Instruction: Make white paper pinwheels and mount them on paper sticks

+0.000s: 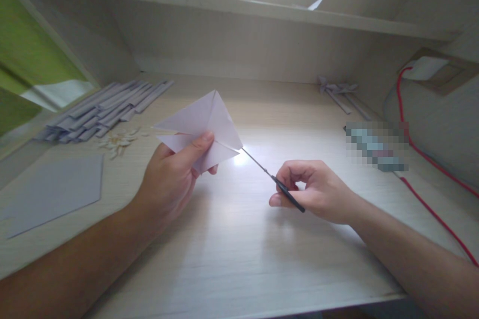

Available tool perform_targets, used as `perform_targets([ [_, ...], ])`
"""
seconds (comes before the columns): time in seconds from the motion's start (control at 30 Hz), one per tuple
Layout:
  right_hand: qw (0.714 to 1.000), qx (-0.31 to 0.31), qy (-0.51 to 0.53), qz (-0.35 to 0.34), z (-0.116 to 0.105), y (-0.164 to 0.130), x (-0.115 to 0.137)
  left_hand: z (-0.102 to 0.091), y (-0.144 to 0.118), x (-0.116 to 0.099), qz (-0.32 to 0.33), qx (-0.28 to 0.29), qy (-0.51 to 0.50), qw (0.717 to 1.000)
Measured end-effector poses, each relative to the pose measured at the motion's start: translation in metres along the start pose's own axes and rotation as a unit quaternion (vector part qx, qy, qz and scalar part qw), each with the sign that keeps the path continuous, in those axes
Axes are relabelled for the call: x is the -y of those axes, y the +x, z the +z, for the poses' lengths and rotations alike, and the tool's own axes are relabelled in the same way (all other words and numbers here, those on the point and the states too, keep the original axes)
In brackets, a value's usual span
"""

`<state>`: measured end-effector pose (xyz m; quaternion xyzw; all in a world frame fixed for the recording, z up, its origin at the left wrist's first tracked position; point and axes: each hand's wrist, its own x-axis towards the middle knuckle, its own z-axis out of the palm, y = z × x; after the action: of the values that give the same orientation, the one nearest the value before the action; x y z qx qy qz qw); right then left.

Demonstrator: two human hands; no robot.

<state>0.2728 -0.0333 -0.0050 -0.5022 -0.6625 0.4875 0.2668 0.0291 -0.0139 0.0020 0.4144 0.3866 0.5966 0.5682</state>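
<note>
A folded piece of white paper (pixel 213 122) is pinched in my left hand (pixel 179 174), with the thumb on top and the fingers underneath. Slits run inward from its edges, and creases cross its face. My right hand (pixel 310 189) grips a pair of scissors (pixel 286 192) by the black handles. The scissors' thin metal blades point up and left, and their tip meets the right corner of the paper. Seen edge-on, the blades do not show whether they are spread. Both hands are held above the pale wooden desk (pixel 232 259).
Several rolled paper tubes (pixel 101 109) lie piled at the back left, beside small cream-coloured pieces (pixel 118 142). A flat paper sheet (pixel 60 189) rests at left. At right are a blurred-out phone-like object (pixel 374 147), a red cable (pixel 434 214) and folded paper strips (pixel 339 92). A shelf (pixel 224 2) spans the back.
</note>
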Motion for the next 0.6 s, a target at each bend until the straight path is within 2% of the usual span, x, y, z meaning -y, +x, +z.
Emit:
perform_targets([
  [0.6,1.0,-0.007,-0.016,0.001,-0.0003,-0.0004,-0.0008,0.0019,-0.0003,0.0003,0.002,-0.015,0.006,1.0],
])
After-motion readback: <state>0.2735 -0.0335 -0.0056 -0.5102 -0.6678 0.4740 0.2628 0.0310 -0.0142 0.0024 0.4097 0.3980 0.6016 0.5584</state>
